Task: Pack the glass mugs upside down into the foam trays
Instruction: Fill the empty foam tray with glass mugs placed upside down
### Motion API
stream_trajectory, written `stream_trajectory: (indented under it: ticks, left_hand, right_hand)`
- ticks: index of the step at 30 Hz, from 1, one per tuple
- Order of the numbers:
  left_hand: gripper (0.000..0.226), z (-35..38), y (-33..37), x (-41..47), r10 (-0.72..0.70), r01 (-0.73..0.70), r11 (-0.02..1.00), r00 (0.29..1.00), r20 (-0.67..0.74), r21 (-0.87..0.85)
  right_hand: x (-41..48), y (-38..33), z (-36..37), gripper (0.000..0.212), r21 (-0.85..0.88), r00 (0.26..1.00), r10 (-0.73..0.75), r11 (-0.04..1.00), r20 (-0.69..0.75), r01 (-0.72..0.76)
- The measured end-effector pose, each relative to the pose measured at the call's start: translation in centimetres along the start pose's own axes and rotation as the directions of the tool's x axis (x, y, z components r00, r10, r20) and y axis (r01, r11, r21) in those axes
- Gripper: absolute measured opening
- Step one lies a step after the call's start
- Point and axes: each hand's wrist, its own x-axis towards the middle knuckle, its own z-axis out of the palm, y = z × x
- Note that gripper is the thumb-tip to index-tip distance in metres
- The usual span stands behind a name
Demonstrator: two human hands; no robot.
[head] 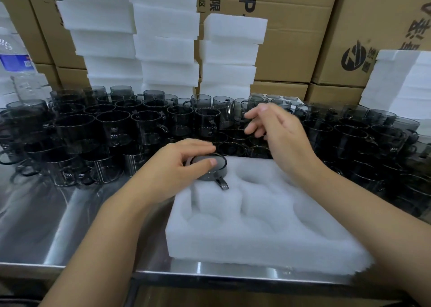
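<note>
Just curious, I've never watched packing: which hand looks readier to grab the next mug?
The right hand, probably. It hovers open over the loose mugs behind the tray, holding nothing. The left hand is busy gripping the upside-down mug in the tray's far-left pocket.

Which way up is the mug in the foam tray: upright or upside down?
Upside down. The mug shows its flat base upward under the left hand, rim sunk in the far-left pocket of the foam tray.

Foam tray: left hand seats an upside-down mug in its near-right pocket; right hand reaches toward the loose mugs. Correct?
No: head view shows the mug in the far-left pocket of the foam tray. The left hand and right hand are as described.
</note>
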Motion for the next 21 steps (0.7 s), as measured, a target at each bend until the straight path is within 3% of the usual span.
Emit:
stream_trajectory:
  ticks: [4, 7, 10, 13, 17, 19, 21]
  left_hand:
    - [0.038, -0.5, 0.5, 0.5, -0.016, -0.011, 0.967, 0.994, 0.104, 0.255]
    - [0.044, -0.2, 1.8, 1.1, 0.041, -0.105, 0.910, 0.986, 0.164, 0.401]
    - [0.053, 1.2, 3.4, 1.9, 0.026, -0.138, 0.901, 0.964, 0.265, 0.412]
    - [0.063, 2.5, 3.5, 2.5, -0.047, -0.185, 0.822, 0.921, 0.388, 0.539]
    - [0.081, 2.4, 3.3, 2.6, -0.076, -0.210, 0.815, 0.885, 0.460, 0.539]
    - [0.093, 2.4, 3.6, 2.6, -0.082, -0.213, 0.815, 0.878, 0.471, 0.539]
    - [0.091, 2.5, 3.6, 2.7, -0.069, -0.225, 0.812, 0.879, 0.472, 0.538]
  right_hand:
    - [0.5, 0.2, -0.5, 0.033, 0.057, 0.973, 0.000, 0.998, -0.229, 0.014]
    - [0.8, 0.5, -0.8, 0.028, -0.033, 0.955, 0.071, 0.996, -0.288, -0.084]
    - [0.9, 1.0, -0.9, 0.030, -0.227, 0.948, 0.192, 0.941, -0.253, -0.251]
    - [0.9, 1.2, -0.8, 0.030, -0.392, 0.949, 0.267, 0.865, -0.166, -0.312]
    - [1.0, 1.2, -1.0, 0.019, -0.631, 0.943, 0.319, 0.713, -0.096, -0.305]
    - [0.9, 1.0, -1.0, 0.019, -0.688, 0.944, 0.322, 0.669, -0.074, -0.282]
    - [0.7, 0.8, -1.0, 0.019, -0.713, 0.940, 0.340, 0.653, -0.024, -0.255]
